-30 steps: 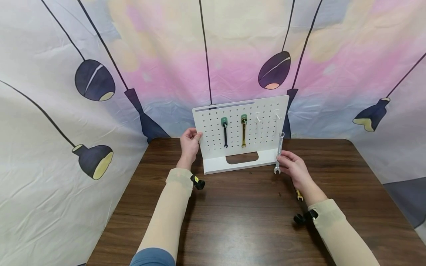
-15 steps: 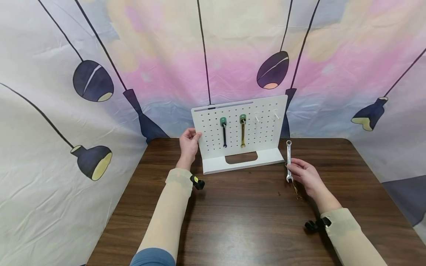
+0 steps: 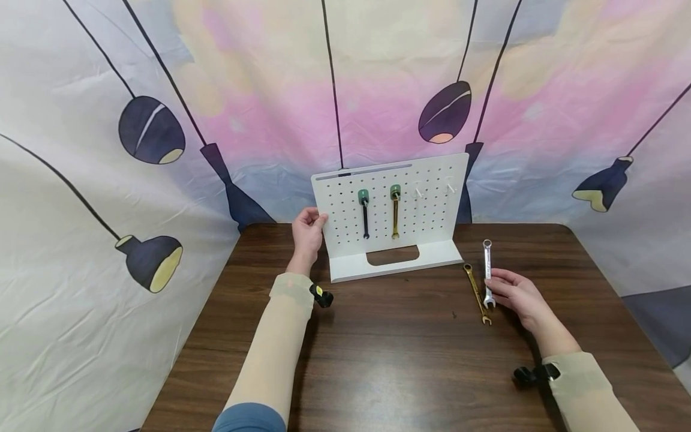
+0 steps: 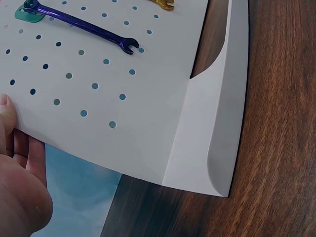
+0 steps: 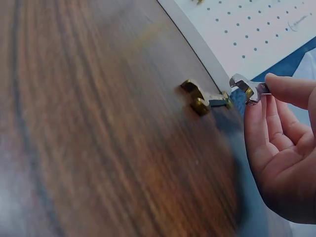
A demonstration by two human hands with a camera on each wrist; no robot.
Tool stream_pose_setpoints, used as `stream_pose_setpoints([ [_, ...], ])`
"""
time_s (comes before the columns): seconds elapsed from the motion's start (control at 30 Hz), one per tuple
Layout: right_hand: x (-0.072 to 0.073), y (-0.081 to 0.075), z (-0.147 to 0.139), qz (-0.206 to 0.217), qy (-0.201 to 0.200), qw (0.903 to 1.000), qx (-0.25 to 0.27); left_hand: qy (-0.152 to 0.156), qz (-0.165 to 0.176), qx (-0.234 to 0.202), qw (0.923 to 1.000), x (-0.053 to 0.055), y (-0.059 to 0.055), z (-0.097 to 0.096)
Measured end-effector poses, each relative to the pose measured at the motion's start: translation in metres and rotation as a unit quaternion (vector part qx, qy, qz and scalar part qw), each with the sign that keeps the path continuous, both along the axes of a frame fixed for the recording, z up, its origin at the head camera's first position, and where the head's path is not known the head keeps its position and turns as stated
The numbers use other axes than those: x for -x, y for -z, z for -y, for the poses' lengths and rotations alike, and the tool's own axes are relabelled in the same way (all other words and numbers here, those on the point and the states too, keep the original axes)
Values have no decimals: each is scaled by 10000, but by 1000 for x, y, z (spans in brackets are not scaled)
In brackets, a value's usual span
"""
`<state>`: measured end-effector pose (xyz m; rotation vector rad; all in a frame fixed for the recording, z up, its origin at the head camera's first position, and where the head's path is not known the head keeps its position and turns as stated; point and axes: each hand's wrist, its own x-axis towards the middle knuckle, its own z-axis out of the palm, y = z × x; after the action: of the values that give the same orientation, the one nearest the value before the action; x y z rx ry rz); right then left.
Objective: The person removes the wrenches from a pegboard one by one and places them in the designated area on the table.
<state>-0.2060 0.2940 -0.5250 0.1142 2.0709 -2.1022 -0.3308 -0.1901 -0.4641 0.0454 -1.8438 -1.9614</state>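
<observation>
On the worktop [image 3: 378,360], the pegboard [image 3: 380,231] stands toward the far edge; my left hand [image 3: 306,237] pinches its side. Toward the right edge, my right hand [image 3: 515,295] pinches the silver wrench [image 3: 488,267]; I'd avoid nudging the gold wrench [image 3: 475,291] alongside.

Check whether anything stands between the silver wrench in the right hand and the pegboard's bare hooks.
Nothing visible does; the gold wrench lies on the table, off the line from the silver wrench to the hooks.

There are four wrenches [image 3: 488,267], one pegboard [image 3: 380,223], one table [image 3: 399,348].
</observation>
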Motion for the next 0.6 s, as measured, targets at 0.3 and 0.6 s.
stream_pose_setpoints([
  [0.3, -4, 3, -6, 4, -55, 9999, -138, 5, -72, -82, 9999, 0, -1, -2],
  [0.6, -6, 6, -11, 19, -190, 9963, -836, -40, -2, -81, 10000, 0, -2, -1],
])
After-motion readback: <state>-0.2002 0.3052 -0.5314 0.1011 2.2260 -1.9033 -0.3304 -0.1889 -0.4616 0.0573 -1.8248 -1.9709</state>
